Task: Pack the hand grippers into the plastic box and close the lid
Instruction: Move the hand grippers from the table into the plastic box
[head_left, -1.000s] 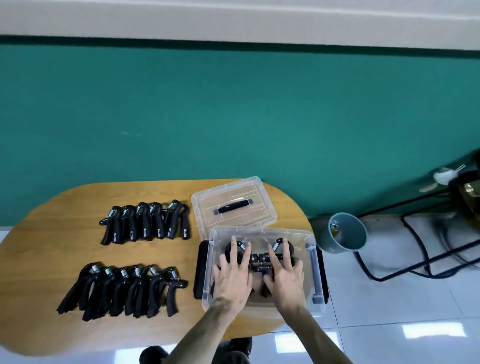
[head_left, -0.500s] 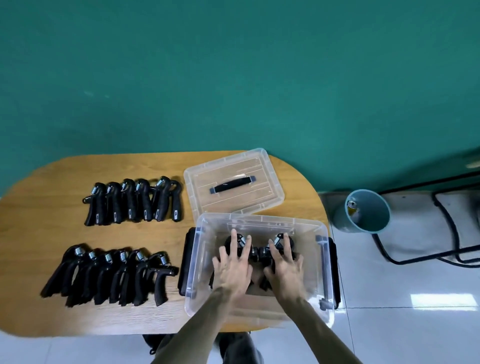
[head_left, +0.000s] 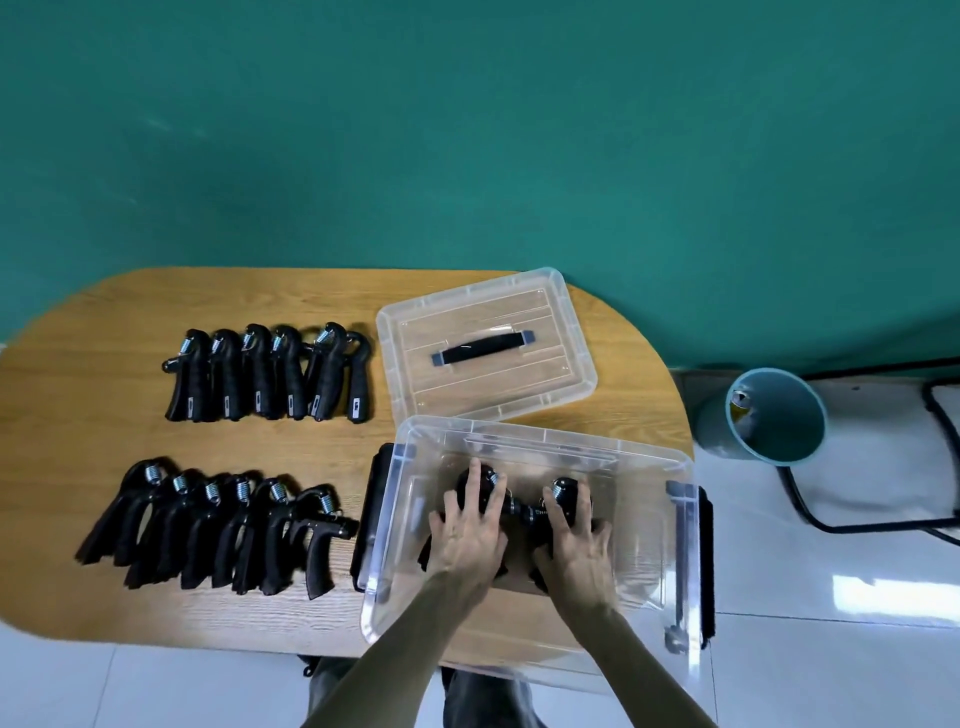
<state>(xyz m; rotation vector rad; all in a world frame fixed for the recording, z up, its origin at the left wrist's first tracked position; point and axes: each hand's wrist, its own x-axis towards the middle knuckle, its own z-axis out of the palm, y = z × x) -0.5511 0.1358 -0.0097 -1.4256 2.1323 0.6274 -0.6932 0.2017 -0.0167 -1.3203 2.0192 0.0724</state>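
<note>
Down in the head view, both hands reach into the clear plastic box at the near right end of the wooden table. Fingers of the left hand lie straight and slightly spread, pressing on a black hand gripper on the box floor; the right hand lies flat in the same way on a second hand gripper, just right of the first. Beyond the fingertips, the clear lid with its black handle lies flat on the table, off the box. Left of the fingers, well outside the box, two rows of grippers wait: a far row and a near row. Right of the hands, a teal bin stands on the floor.
</note>
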